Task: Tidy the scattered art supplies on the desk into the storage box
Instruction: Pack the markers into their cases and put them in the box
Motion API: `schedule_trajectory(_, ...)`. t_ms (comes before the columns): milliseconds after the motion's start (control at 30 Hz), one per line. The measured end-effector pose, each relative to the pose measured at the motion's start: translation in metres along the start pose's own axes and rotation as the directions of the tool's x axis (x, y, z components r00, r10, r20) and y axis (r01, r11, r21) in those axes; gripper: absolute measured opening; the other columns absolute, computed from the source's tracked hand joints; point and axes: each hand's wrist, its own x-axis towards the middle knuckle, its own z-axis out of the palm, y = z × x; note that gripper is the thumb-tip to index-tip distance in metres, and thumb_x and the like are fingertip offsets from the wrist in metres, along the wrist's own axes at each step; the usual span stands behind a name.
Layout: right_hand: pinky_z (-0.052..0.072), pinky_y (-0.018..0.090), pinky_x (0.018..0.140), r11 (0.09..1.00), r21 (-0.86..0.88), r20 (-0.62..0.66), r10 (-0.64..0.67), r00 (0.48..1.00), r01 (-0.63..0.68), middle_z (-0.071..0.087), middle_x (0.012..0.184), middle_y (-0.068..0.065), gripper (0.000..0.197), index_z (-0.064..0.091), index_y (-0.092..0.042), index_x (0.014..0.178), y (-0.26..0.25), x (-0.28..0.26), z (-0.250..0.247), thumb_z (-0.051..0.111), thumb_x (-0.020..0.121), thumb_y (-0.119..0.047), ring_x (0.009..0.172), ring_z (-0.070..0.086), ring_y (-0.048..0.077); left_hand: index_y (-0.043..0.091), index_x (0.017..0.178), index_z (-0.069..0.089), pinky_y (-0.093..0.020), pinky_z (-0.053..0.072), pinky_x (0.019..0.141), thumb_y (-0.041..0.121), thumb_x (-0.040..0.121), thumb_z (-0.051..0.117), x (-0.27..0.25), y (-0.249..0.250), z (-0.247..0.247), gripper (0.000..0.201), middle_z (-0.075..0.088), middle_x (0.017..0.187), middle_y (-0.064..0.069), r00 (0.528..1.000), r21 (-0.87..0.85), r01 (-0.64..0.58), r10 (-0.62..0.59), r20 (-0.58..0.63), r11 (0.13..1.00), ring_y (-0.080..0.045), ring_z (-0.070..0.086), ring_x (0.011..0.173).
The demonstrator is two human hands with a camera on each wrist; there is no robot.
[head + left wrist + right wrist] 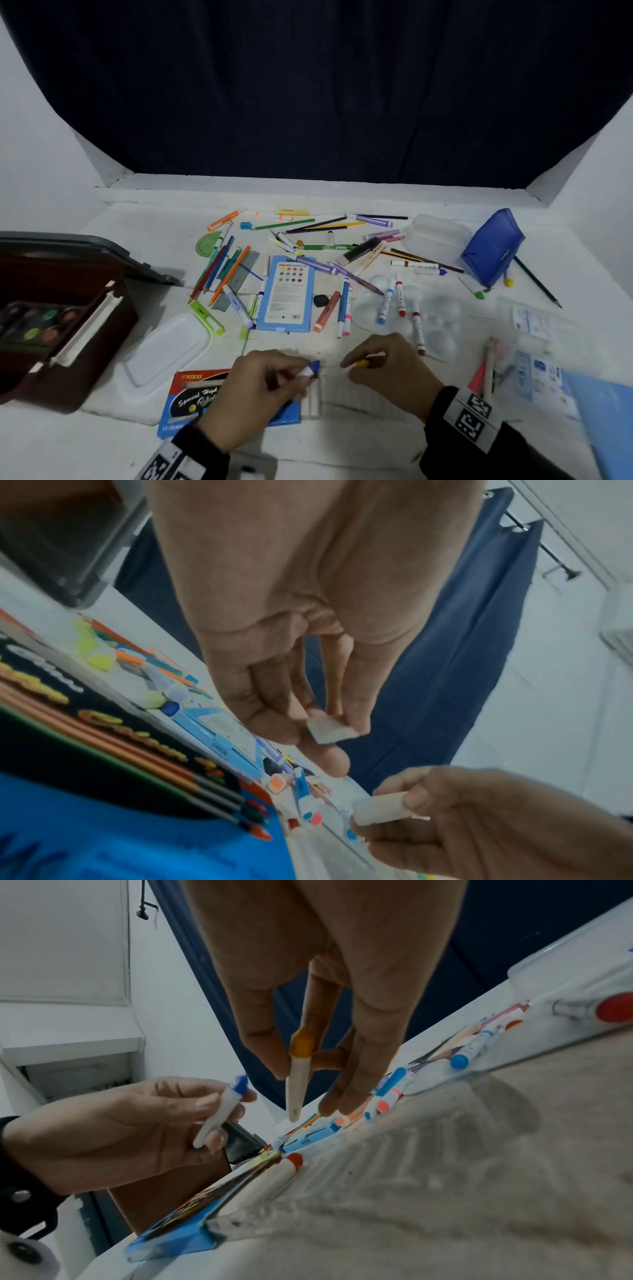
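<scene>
Two markers (219, 1112) (297, 1074), one per hand

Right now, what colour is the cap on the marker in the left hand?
Blue cap, clearest in the right wrist view.

A: Where does the head view sit?
B: High above the near edge of the desk (342, 428), tilted down toward twelve o'clock.
A: And the wrist views?
B: Each looks close along its own hand, low over the surface. Both catch the opposite hand: the right hand (479, 826) at five o'clock, the left hand (113, 1129) at nine.
</scene>
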Motion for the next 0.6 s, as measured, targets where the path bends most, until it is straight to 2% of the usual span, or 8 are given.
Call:
schedule_trajectory(100,0.058,0.025,0.076,0.999,0.007,0.014,0.046,0.999,-0.046,0.064,0.085,-0.005,0.025,0.075,-0.028,0.087,-0.002,-0.004,0.004,0.08,0.07,-0.012,0.071,0.066,0.01,0.033,0.096,0.08,-0.016,0.05,0.07,0.033,0.083,0.078,0.004,-0.004,0.002,0.013,0.071,0.08,0.016,0.997,0.192,-0.08,0.076,0.028,0.978,-0.004,0.067,0.074)
schedule_trajectory(200,0.06,0.034,0.075,0.996,-0.029,0.06,0.084,0.995,-0.082,0.065,0.087,-0.002,0.036,0.065,-0.031,0.098,-0.003,-0.005,0.007,0.079,0.069,-0.015,0.07,0.068,0.015,0.032,0.094,0.078,-0.01,0.042,0.068,0.04,0.086,0.073,0.01,-0.002,0.006,0.013,0.068,0.086,0.013,0.988,0.364,-0.145,0.114,0.105,0.92,-0.004,0.062,0.081)
schedule_trajectory(267,0.059,0.03,0.075,0.991,-0.103,0.095,0.097,0.991,-0.087,0.065,0.088,-0.004,0.036,0.062,-0.031,0.101,-0.005,-0.005,0.007,0.079,0.071,-0.019,0.072,0.067,0.012,0.026,0.089,0.078,-0.012,0.041,0.066,0.041,0.088,0.069,0.015,0.0,0.01,0.018,0.066,0.085,0.01,0.985,0.413,-0.154,0.109,0.13,0.898,-0.005,0.06,0.08)
schedule_trajectory(333,0.055,0.021,0.072,0.98,-0.185,0.132,0.102,0.986,-0.077,0.065,0.09,-0.007,0.032,0.064,-0.026,0.104,-0.009,-0.003,0.007,0.078,0.075,-0.021,0.074,0.063,0.006,0.024,0.087,0.078,-0.013,0.037,0.064,0.04,0.091,0.066,0.017,0.004,0.015,0.021,0.065,0.086,0.007,0.985,0.459,-0.159,0.109,0.132,0.874,-0.006,0.058,0.08)
schedule_trajectory(400,0.052,0.015,0.073,0.964,-0.261,0.167,0.098,0.981,-0.052,0.063,0.094,-0.009,0.028,0.068,-0.021,0.104,-0.013,0.0,0.009,0.077,0.078,-0.024,0.079,0.061,0.004,0.023,0.09,0.077,-0.017,0.039,0.068,0.042,0.093,0.061,0.019,0.005,0.022,0.025,0.064,0.09,0.005,0.984,0.508,-0.167,0.115,0.133,0.845,-0.009,0.058,0.083)
schedule_trajectory(500,0.048,0.011,0.073,0.952,-0.305,0.185,0.07,0.98,-0.01,0.067,0.091,-0.009,0.023,0.075,-0.02,0.102,-0.016,0.003,0.012,0.075,0.08,-0.025,0.076,0.059,0.0,0.025,0.097,0.076,-0.02,0.036,0.07,0.045,0.094,0.058,0.02,0.005,0.029,0.028,0.062,0.095,0.004,0.986,0.569,-0.162,0.105,0.132,0.806,-0.012,0.058,0.088)
schedule_trajectory(600,0.047,0.014,0.075,0.952,-0.307,0.205,0.069,0.976,-0.002,0.074,0.096,-0.004,0.02,0.078,-0.02,0.101,-0.018,0.004,0.014,0.073,0.082,-0.025,0.073,0.059,0.0,0.022,0.091,0.074,-0.022,0.034,0.067,0.042,0.095,0.056,0.02,0.005,0.029,0.027,0.055,0.086,0.006,0.986,0.578,-0.148,0.076,0.147,0.802,-0.012,0.056,0.082)
